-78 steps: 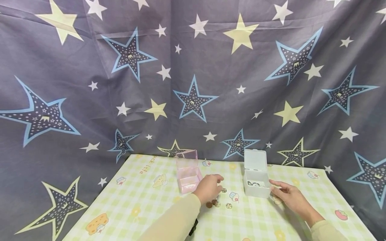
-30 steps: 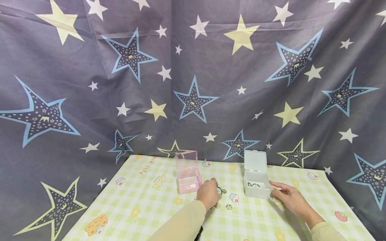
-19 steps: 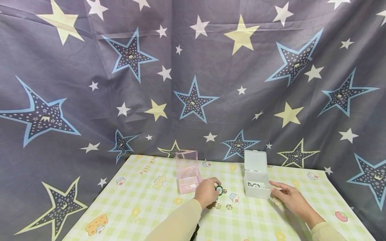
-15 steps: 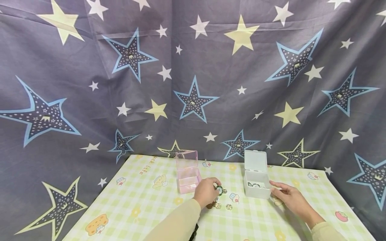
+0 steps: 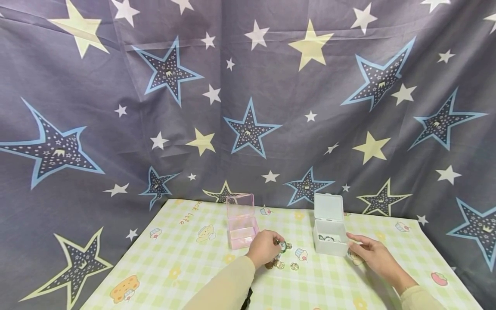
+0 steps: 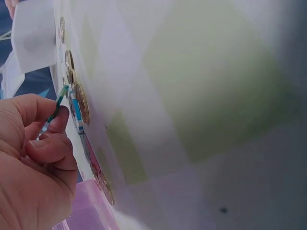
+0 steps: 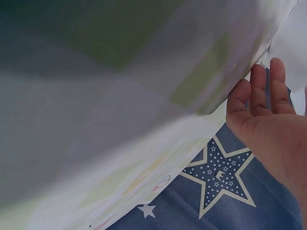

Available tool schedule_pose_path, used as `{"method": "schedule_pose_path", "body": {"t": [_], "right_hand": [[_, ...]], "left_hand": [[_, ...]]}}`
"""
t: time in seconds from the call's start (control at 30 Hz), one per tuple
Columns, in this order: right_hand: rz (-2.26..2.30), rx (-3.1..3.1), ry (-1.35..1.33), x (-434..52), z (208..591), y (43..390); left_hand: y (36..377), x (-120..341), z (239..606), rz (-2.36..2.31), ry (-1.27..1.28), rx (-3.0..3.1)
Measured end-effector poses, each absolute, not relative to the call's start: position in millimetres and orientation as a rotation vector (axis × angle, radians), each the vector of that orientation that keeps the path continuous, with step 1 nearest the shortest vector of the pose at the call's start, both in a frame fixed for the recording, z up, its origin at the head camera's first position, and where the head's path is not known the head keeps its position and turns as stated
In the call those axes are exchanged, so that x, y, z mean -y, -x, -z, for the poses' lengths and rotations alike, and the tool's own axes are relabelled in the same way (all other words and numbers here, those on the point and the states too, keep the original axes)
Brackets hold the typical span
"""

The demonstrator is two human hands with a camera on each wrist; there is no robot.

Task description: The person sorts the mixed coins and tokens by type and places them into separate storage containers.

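Note:
In the head view my left hand (image 5: 264,249) pinches a green poker chip (image 5: 283,246) with a pale centre, just right of a pink see-through box (image 5: 242,242). The left wrist view shows that chip (image 6: 58,104) edge-on between thumb and finger. Under and beside the hand lie gold coins (image 5: 294,266) and coppery ones, plus a blue-and-white-edged chip (image 6: 76,109) flat on the cloth. My right hand (image 5: 373,254) rests its fingertips against the right side of a white box (image 5: 330,247); its fingers (image 7: 278,91) look fairly straight. Several dark-and-white discs lie inside the white box.
Both boxes stand with their lids raised, the white lid (image 5: 328,206) and the pink lid (image 5: 240,206) at the back. A checked tablecloth (image 5: 186,267) covers the table. Behind it hangs a grey curtain (image 5: 271,86) printed with stars.
My left hand has gone down among the coins and chips, and now has the green chip pinched, shifting slightly left and tilting it. My right hand stays at the white box.

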State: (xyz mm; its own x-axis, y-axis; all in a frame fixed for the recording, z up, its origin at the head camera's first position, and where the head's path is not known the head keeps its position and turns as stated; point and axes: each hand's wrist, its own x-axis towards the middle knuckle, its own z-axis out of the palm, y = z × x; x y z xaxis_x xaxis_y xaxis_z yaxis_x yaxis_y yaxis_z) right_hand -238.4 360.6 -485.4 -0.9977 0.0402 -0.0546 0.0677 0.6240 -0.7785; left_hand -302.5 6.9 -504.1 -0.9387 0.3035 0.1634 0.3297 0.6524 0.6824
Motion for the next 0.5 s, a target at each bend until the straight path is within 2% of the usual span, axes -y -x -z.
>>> {"method": "schedule_pose_path", "body": {"t": [0.17, 0.5], "right_hand": [[1.352, -2.807, -0.094, -361.1, 486.6, 239.1], [1.355, -2.82, -0.103, -361.9, 490.7, 241.5]], "left_hand": [[305.0, -7.5, 503.5, 1.319, 0.512, 2.798], [304.5, -28.2, 488.2, 1.903, 0.37, 2.541]]}}
